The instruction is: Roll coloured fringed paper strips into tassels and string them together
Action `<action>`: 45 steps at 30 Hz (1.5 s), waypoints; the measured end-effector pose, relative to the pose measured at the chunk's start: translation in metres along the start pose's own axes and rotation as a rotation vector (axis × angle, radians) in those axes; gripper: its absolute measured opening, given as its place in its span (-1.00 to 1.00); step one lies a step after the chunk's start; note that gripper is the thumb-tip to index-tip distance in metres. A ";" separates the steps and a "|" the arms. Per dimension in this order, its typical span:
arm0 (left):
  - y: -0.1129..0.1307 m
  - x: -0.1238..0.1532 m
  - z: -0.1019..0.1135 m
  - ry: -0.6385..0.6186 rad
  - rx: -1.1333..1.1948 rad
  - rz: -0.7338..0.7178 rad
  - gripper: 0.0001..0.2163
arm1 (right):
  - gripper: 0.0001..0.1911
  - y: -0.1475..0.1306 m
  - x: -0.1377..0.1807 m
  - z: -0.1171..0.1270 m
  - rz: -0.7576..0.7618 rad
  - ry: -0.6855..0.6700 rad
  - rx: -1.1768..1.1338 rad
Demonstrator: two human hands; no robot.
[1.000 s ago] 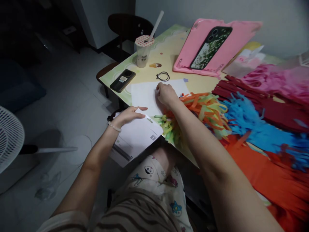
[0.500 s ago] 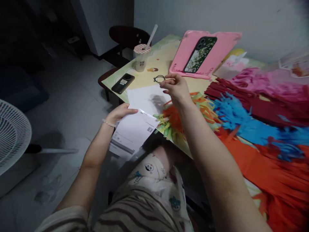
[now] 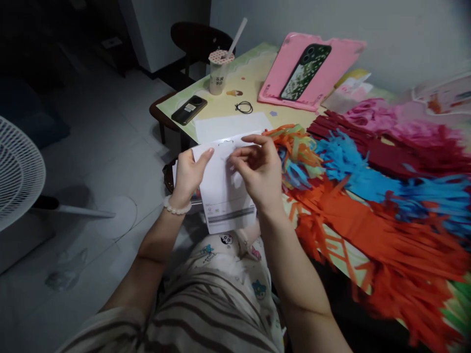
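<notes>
My left hand grips the left edge of a white printed packet, thumb on its face. The packet is upright above my lap, with a small curved mark near its top and a dark grey band and small print near its bottom. In front of its right side is my right hand, fingers bent and thumb meeting a fingertip; whatever they pinch, if anything, is too small to make out. A thin black cord loop lies on the table beyond a blank white sheet.
A black phone, a lidded cup with a straw and a pink tablet case are on the table. Fringed paper in orange, blue, dark red and pink covers the right side. A white fan stands left.
My right hand has come back from beside the black cord loop to the packet. My left hand has raised the packet and turned it more upright. The loop stays on the table.
</notes>
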State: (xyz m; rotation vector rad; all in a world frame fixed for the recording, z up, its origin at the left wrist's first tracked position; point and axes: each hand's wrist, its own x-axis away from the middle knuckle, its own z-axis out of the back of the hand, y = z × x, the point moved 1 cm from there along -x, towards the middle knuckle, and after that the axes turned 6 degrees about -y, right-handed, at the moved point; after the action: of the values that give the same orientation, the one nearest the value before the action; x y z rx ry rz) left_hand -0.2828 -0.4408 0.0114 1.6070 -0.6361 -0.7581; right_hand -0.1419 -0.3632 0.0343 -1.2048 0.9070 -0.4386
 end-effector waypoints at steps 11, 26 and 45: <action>0.022 0.034 -0.023 -0.029 -0.026 -0.133 -0.66 | -0.54 -0.013 0.016 0.019 0.059 0.078 0.490; -0.049 -0.017 0.031 0.266 0.441 0.190 -0.68 | -0.26 -0.054 0.009 0.026 -0.070 -0.294 0.898; -0.054 -0.023 -0.039 -0.445 -1.321 -0.187 -0.51 | -0.28 0.094 -0.024 0.105 -0.416 -0.197 1.152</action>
State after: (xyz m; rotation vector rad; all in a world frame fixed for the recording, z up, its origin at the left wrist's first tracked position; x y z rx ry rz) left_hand -0.2678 -0.3896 -0.0350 0.2728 -0.1539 -1.3071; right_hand -0.0884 -0.2508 -0.0358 -0.3299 0.1146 -0.9819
